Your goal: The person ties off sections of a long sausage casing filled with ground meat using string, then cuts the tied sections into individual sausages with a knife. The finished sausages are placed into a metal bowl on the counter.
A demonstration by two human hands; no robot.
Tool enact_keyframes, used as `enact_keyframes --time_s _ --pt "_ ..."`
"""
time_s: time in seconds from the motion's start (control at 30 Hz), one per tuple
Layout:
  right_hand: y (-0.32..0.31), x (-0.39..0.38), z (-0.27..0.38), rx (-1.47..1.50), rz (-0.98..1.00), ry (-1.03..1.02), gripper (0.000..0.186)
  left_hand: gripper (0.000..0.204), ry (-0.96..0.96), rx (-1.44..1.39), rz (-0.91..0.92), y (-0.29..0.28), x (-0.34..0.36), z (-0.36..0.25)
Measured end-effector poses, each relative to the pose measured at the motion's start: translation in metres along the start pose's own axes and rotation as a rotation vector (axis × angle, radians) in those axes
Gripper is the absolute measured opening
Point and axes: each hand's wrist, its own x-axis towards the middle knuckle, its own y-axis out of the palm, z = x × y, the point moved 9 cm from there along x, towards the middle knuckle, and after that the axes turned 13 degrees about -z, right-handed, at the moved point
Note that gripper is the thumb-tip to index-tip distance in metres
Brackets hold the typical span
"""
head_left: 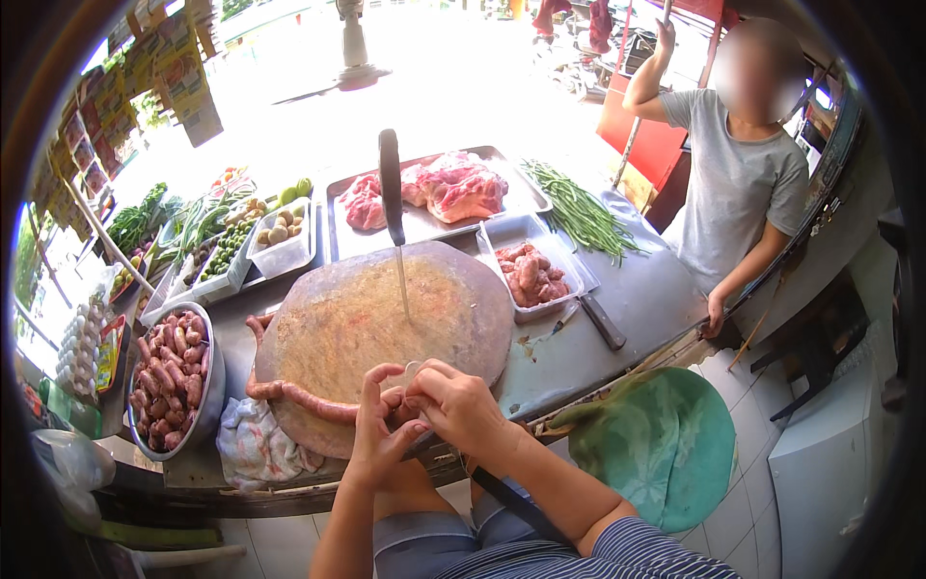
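A long raw sausage (pixel 323 405) curves around the left and front edge of a thick, round wooden chopping board (pixel 318 318), and its near end runs up into my hands. My left hand (pixel 384 429) curls around that end, thumb and fingers bent. Close against it, my right hand (pixel 461 405) pinches at the same end with thumb and forefinger. A small pale bit (pixel 412 370) shows between the fingers; I cannot make out what it is. A knife with a dark handle (pixel 390 183) stands upright, its tip on the board.
Left of the board are a bowl of sausages (pixel 214 386) and a crumpled cloth (pixel 260 444). Beyond lie a meat tray (pixel 333 246), a tub of meat pieces (pixel 531 275), green beans (pixel 584 207) and vegetables. Another knife (pixel 603 323) rests right, near a person (pixel 738 183) and a green round cover (pixel 656 449).
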Motion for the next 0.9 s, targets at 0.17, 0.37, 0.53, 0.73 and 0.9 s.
enact_keyframes --time_s 0.17,0.37,0.53,0.73,0.9 --pt "0.005 -0.006 0.019 -0.175 0.101 -0.142 0.01 0.05 -0.016 0.074 -0.094 -0.006 -0.006 0.006" --pt "0.012 -0.006 0.019 0.027 0.2 -0.107 0.007 0.027 -0.115 0.123 -0.047 -0.028 -0.006 0.006" --pt "0.013 -0.004 0.027 -0.026 0.183 -0.296 0.007 0.031 -0.209 0.209 0.279 -0.032 0.001 0.01" --pt "0.014 0.002 0.026 0.03 0.263 -0.291 0.01 0.037 -0.5 -0.014 0.387 -0.023 -0.008 0.02" --pt "0.028 -0.002 -0.009 0.281 0.468 0.059 0.017 0.027 -0.485 0.171 0.307 -0.032 -0.017 0.015"
